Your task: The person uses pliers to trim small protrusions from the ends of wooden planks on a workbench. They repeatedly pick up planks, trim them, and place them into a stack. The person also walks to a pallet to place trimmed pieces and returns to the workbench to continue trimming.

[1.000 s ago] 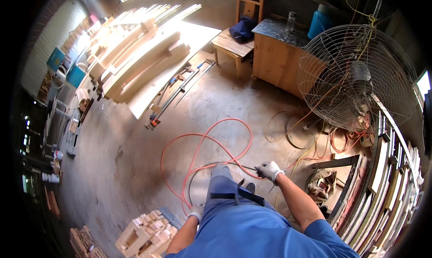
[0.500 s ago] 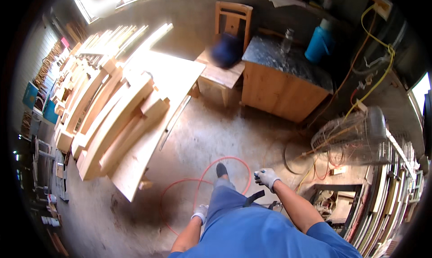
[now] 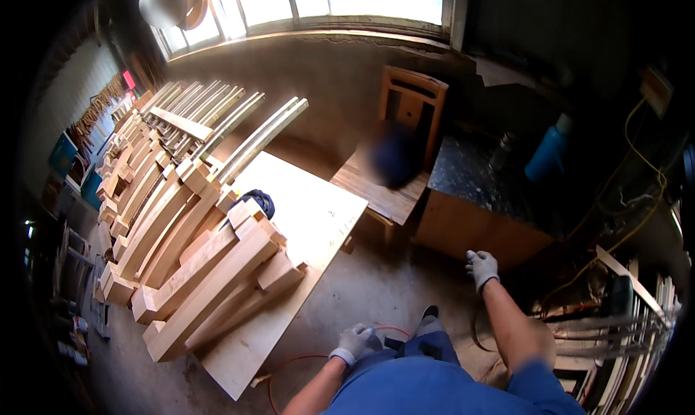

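Note:
My left hand point(image 3: 355, 344), in a white work glove, hangs beside my thigh over the floor. Its fingers are loosely bent and apart, with nothing visible in them. Farther right, my right hand point(image 3: 482, 269), gloved the same way, is held out in front of the wooden cabinet point(image 3: 478, 223). Its fingers curl loosely and appear to hold nothing. Nearest to my left hand on the left is a pale board tabletop point(image 3: 326, 230). Stacked on it are several curved and straight wooden pieces point(image 3: 217, 292), with a dark blue bundle point(image 3: 257, 201) behind them.
A wooden chair point(image 3: 413, 96) with a dark rounded object point(image 3: 394, 154) on its seat stands by the wall. The cabinet's dark top bears a blue flask point(image 3: 546, 153) and a glass jar point(image 3: 501, 151). A red hose point(image 3: 391, 329) lies on the floor. Long strips point(image 3: 637, 342) fill the right.
My view has shifted forward and up, showing more of the window. Both hands have swung forward, the right one now near the cabinet. The stacked wood appears closer.

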